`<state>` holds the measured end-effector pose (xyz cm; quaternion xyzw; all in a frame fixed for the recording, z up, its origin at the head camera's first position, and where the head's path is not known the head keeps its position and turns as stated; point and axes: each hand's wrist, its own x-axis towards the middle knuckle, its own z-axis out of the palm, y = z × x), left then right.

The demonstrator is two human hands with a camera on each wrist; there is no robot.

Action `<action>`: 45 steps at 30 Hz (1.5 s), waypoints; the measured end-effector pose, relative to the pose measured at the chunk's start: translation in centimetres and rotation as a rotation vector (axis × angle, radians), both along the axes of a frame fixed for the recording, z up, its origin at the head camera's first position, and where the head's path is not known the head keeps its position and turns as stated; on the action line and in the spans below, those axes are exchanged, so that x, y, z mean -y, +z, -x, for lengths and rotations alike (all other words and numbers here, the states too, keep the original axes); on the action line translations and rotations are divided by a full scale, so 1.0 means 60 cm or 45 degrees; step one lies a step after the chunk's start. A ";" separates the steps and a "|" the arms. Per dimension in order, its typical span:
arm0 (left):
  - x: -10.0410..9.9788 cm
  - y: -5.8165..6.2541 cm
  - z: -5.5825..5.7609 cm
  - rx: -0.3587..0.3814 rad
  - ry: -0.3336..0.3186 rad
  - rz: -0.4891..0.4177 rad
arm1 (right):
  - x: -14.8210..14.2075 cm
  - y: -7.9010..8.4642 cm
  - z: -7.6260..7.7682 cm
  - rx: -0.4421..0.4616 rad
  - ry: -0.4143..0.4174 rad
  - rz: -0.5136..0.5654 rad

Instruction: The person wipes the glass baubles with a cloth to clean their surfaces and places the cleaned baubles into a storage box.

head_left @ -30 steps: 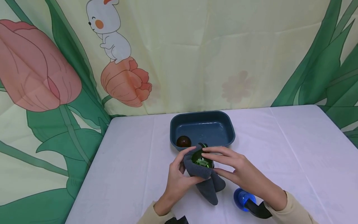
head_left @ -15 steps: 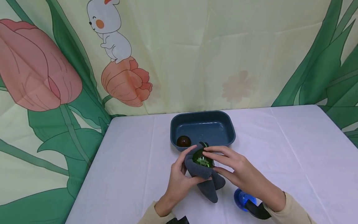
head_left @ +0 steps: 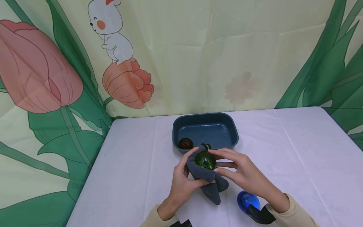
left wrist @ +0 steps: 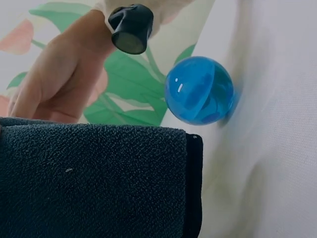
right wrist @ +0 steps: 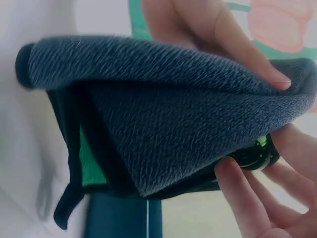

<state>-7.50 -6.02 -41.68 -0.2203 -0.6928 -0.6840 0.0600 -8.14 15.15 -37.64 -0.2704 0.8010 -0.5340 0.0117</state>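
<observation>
My left hand [head_left: 181,183] grips a dark grey towel [head_left: 202,172] folded around a clear green ball [head_left: 205,160] above the table, just in front of the basin. From the right, my right hand [head_left: 241,170] holds the ball's side, its thumb low and its index finger near the top. In the right wrist view, the left thumb [right wrist: 280,82] presses the towel's fold, and the right fingers [right wrist: 237,188] touch the green ball's lower edge. Most of the ball is hidden there by cloth. Across the left wrist view, the towel [left wrist: 94,173] covers the left fingers.
A dark blue basin [head_left: 210,118] stands behind the hands, with a dark reddish-brown ball [head_left: 185,143] in its near left corner. On the white tablecloth [head_left: 127,176], a clear blue ball [head_left: 248,200] lies close to the right wrist. A printed curtain [head_left: 181,63] hangs behind the table.
My right fingers have slid off the green ball's front to its right side, and more of the ball shows. The left hand and towel have barely moved.
</observation>
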 end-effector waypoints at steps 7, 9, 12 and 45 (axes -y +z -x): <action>0.000 0.003 0.001 0.020 0.027 -0.027 | -0.003 0.002 -0.001 0.064 0.011 -0.009; 0.002 0.003 0.002 0.032 0.031 -0.044 | -0.005 0.004 -0.002 0.016 0.035 -0.068; 0.003 0.002 0.002 0.037 0.036 -0.048 | -0.009 0.007 -0.005 -0.126 0.040 -0.199; 0.007 0.009 0.000 -0.020 -0.043 -0.045 | 0.005 0.014 -0.022 -0.108 -0.026 -0.122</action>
